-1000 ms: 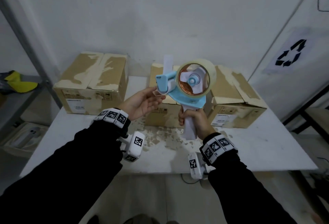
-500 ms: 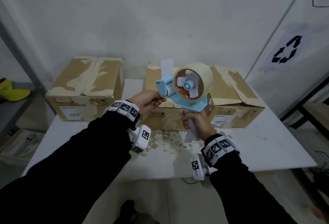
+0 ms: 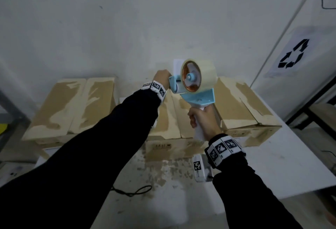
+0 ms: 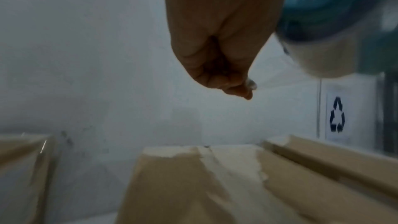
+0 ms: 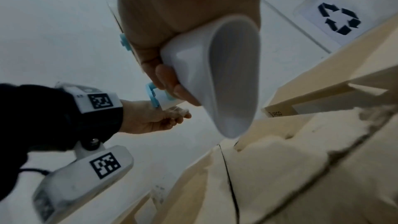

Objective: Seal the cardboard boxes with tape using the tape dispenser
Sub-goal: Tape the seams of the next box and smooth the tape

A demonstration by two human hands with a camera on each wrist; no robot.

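Right hand: our right hand (image 3: 203,121) is wrapped around the white handle (image 5: 217,77) of the tape dispenser (image 3: 195,90), fingers curled tight. We hold it up off the boxes, roll uppermost, so the mouth faces away from this hand toward the other one.

Left hand: our left hand (image 3: 162,78) sits just beside the dispenser's blue front end, fingers bunched together. In the right wrist view they pinch a clear strip of tape (image 5: 175,110) at the mouth; we judge this is to draw out a free end before laying it down.

Tape roll: the tape roll (image 3: 199,76) rides above the right hand, on the blue frame, free to turn.

Middle box: the middle box (image 3: 169,119) lies below both hands, its two flaps closed with the centre seam (image 5: 228,176) showing bare of tape. This looks like the box to seal first.

Other boxes: the left box (image 3: 72,108) lies beyond our left forearm; the right box (image 3: 249,108) lies just past the right hand. Both tops are scarred by torn paper.

Table: the white table (image 3: 283,163) carries all three boxes, under our wrists.

Stage: we judge no tape is yet on any box.
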